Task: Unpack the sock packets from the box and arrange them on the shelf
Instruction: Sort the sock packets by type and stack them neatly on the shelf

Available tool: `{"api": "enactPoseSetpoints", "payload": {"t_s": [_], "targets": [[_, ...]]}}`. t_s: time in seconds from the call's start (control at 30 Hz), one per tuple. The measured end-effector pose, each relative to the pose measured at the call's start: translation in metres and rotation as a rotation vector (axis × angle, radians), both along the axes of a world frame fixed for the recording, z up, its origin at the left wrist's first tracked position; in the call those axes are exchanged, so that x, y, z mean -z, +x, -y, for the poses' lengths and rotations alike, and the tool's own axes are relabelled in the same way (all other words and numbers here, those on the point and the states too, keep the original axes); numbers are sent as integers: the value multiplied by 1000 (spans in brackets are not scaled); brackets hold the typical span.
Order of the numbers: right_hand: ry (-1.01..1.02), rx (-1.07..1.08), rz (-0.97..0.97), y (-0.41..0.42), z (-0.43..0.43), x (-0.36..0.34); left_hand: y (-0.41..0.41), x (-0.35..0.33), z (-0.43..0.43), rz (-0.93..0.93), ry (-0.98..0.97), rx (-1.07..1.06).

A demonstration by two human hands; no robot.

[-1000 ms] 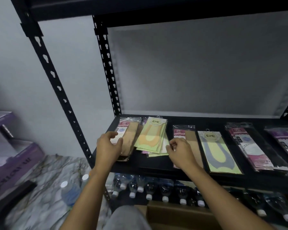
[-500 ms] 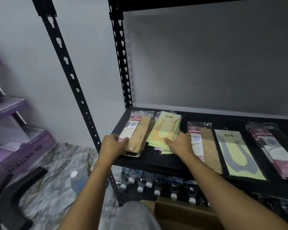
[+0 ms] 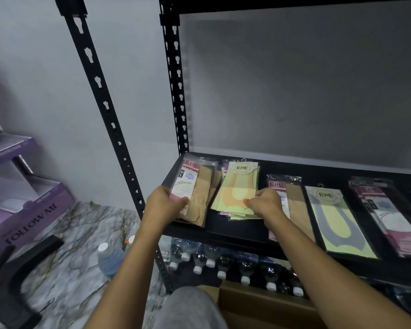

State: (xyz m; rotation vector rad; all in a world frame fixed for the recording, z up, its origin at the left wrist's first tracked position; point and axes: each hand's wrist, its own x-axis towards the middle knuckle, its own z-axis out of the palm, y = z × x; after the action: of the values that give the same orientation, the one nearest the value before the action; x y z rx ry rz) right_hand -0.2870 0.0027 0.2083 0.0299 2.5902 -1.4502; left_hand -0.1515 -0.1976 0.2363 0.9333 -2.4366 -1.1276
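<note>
Squaring up two piles at centre-left of the frame, looks like. Gripping the near end of the beige sock packets point(image 3: 197, 193) with the left hand point(image 3: 163, 203), thumb on top, probably to nudge them in line with the shelf point(image 3: 235, 231) edge. Pinching the lower corner of the yellow-green packets point(image 3: 237, 188) just beside with the right hand point(image 3: 263, 203), likely tidying that fanned pile. Lying flat in shiny clear sleeves, ENE labels facing up.

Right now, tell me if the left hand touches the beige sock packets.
Touching. Head view: the left hand grips the beige sock packets, thumb on top.
</note>
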Motion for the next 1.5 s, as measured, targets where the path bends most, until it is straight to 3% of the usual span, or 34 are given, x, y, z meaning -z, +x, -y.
{"api": "enactPoseSetpoints", "payload": {"t_s": [0.5,0.8,1.5], "targets": [[-338,9,-16,21,-20,-10,14,13,-14,-394,559,-34],[-408,27,-92,36,-56,-21,16,10,-38,-473,584,37],[-438,218,-193,61,-196,-44,-28,15,-143,-431,781,287]]}}
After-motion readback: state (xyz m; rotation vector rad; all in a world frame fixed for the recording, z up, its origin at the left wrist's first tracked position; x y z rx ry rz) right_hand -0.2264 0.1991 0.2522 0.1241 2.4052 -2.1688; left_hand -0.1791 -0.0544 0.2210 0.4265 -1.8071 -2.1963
